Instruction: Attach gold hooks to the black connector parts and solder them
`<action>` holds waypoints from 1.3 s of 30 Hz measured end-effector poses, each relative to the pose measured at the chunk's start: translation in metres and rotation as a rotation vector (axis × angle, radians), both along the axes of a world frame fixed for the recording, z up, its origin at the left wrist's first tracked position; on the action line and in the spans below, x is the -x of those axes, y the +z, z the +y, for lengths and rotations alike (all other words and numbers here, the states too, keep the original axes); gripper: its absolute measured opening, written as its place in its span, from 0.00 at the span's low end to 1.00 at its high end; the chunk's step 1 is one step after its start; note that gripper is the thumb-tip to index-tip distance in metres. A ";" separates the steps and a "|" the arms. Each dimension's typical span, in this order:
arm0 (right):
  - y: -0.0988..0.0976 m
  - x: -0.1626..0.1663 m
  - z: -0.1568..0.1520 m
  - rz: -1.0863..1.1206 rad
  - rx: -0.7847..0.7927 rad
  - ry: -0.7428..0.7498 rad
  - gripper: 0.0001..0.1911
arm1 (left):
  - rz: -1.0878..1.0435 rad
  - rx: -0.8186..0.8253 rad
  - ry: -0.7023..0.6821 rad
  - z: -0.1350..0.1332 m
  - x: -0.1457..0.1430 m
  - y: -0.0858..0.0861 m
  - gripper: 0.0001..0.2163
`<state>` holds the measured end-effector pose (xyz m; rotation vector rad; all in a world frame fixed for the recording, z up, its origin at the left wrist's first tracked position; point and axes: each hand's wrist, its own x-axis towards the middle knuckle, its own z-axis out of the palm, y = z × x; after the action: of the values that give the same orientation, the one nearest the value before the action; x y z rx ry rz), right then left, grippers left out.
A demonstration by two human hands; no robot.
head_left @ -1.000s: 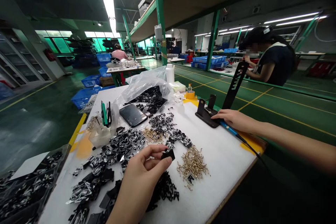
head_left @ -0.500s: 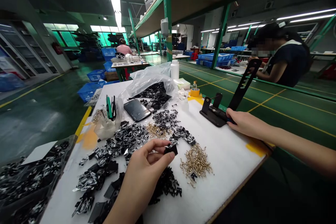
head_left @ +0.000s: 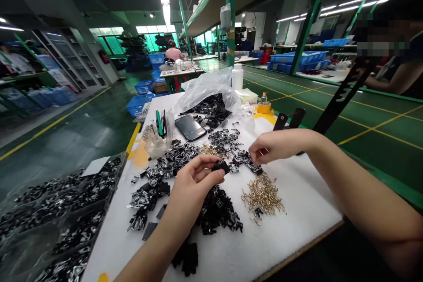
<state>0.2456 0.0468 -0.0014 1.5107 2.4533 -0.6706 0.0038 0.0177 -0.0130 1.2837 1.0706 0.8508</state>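
Observation:
My left hand (head_left: 193,180) pinches a small flat black piece (head_left: 220,166) between thumb and fingers, above the middle of the table. Over a small heap of black and silver metal parts (head_left: 243,158), my right hand (head_left: 274,145) has its fingers curled together; whatever they hold is hidden. Just in front of that heap lies a pile of gold-coloured bent pins (head_left: 262,194). Black clip-like parts (head_left: 220,211) are heaped below my left hand. A black hand press with a slotted lever (head_left: 340,90) stands at the right, its base partly hidden by my right arm.
A phone (head_left: 191,128) lies beside a clear plastic bag (head_left: 211,81) of black parts. A white bottle (head_left: 237,77) and yellow tape roll (head_left: 264,107) stand at the back. Parts fill bags (head_left: 66,202) at the left. A co-worker (head_left: 396,48) sits at the right.
My right hand has left the press and moved left to the metal parts. My left hand still holds the black piece. The view has turned left.

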 end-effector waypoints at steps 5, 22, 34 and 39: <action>-0.024 -0.013 -0.009 -0.024 0.005 -0.045 0.08 | 0.015 0.011 -0.004 0.001 0.003 -0.004 0.09; -0.012 -0.012 -0.019 0.287 -0.165 -0.083 0.05 | 0.007 0.116 -0.012 0.006 0.002 -0.002 0.11; -0.017 0.035 -0.027 1.226 0.246 -0.204 0.11 | -0.140 0.068 -0.035 0.009 0.007 -0.015 0.07; -0.018 0.037 -0.026 1.339 0.339 -0.243 0.07 | -0.048 0.076 -0.002 0.005 0.006 -0.013 0.12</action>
<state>0.2085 0.0208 -0.0195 1.3943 2.5353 -2.6613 -0.0019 0.0224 -0.0262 1.1955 1.0539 0.8274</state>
